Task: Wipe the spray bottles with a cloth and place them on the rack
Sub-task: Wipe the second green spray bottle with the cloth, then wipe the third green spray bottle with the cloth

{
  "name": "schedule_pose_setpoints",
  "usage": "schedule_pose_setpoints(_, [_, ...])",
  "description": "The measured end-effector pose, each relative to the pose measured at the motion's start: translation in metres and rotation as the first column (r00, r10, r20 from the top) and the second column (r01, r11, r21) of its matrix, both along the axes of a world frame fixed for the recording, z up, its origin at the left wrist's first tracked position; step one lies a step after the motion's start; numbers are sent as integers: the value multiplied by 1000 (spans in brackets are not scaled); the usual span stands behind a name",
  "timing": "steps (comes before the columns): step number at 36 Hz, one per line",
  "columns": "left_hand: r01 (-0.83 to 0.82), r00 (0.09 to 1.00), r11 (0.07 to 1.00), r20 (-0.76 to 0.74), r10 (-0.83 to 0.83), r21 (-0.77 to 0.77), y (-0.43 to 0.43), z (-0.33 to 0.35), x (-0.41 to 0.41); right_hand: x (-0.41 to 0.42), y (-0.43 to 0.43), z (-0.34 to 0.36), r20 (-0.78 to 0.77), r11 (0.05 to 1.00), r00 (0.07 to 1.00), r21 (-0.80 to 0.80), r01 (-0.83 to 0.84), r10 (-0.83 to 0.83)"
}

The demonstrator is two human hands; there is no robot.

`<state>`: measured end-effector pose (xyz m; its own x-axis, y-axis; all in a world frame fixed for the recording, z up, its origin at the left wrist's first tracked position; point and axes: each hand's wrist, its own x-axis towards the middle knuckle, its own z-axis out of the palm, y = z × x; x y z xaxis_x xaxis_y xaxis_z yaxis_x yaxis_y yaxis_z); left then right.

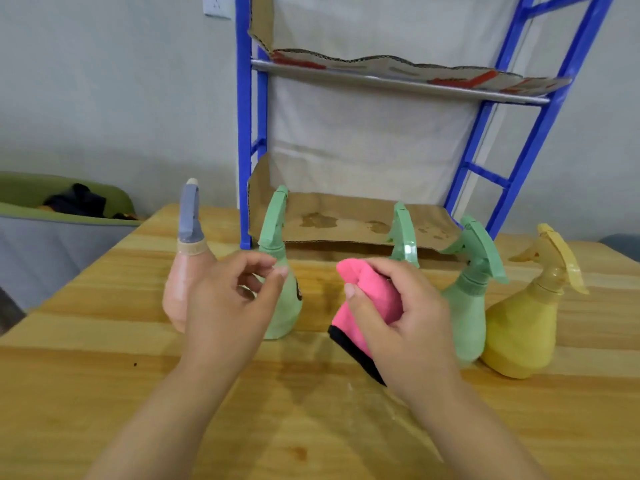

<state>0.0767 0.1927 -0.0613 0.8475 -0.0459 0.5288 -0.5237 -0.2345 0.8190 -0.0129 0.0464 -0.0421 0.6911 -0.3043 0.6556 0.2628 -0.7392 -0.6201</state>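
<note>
Pink cloth [370,306], black-edged and bunched: gripped in my right hand [401,317], thumb laid across its front, held above the wooden table [311,427]. My left hand [228,306] holds nothing, fingers loosely curled, thumb and forefinger close together, raised in front of the first green bottle [287,306]. Five spray bottles stand upright in a row on the table. Pink bottle [176,289], grey-blue trigger head, far left, partly behind my left hand. First green bottle, just to its right. Second green bottle [403,237], only its trigger head showing above the cloth. Third green bottle [467,306], beside my right hand. Yellow bottle [516,327], far right, just beside the third green one. Blue rack [244,133] stands behind the row. Stained cardboard sheet [346,220] lines its lower shelf. Second cardboard sheet [381,64] lies on the upper shelf.
</note>
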Motion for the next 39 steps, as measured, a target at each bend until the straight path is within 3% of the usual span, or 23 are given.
schedule_pose_setpoints(7, [-149,987,969,86,134,198,0,2,20,33,8,1,-71,1000,997,10,-17,18])
schedule_pose_setpoints(14, [82,995,994,-58,-78,71,-2,-3,37,45,6,-9,-138,983,987,177,-52,77])
schedule_pose_setpoints(18, [163,984,987,-76,-163,-5,-1,-4,39,45,6,-12,-154,983,981,157,-94,118])
schedule_pose_setpoints(24, [218,976,975,0,-218,44,0,-7,27,37,7,-8,-123,977,982,179,-118,141])
schedule_pose_setpoints(33, [221,928,952,256,-272,211,7,-7,9,16,-2,-5,-50,869,965,447,-210,259])
schedule_pose_setpoints(39, [254,890,933,316,-328,253,10,-9,4,11,0,-2,26,905,962,335,-263,270])
